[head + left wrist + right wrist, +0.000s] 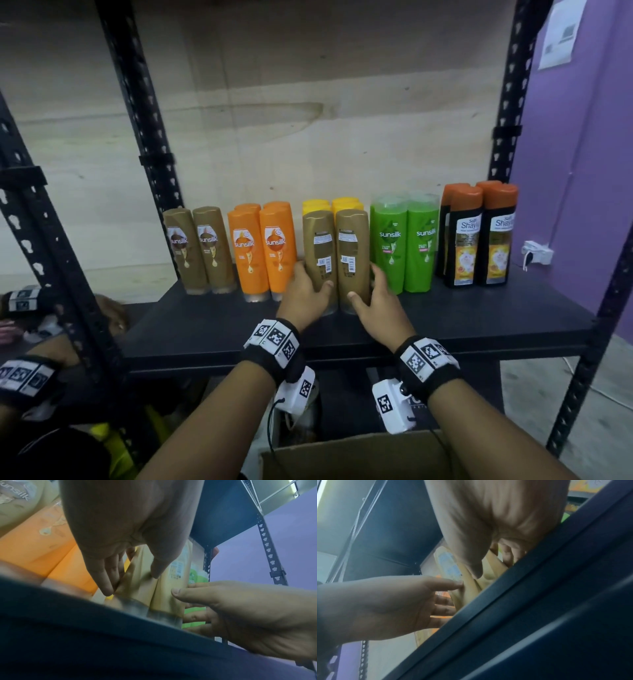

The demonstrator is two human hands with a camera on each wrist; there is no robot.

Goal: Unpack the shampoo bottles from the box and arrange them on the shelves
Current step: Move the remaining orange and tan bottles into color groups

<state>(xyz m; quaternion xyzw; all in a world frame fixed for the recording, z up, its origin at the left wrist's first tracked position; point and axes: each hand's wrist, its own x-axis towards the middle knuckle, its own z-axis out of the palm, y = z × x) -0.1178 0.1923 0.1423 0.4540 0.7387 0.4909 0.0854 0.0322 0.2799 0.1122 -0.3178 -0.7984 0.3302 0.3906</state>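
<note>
Head view: both hands grip upright brown bottles [337,260] — back labels outward; caps down.

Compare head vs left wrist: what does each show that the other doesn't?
Head only: the full row on the black shelf, with two front-facing brown Sunsilk bottles, the black orange-capped bottles, yellow bottles behind, and the cardboard box below.

Left wrist only: palm-side close-up of the fingers along the bottle's side.

Both: left hand and right hand gripping the two back-facing brown bottles, with orange bottles and green Sunsilk bottles either side.
</note>
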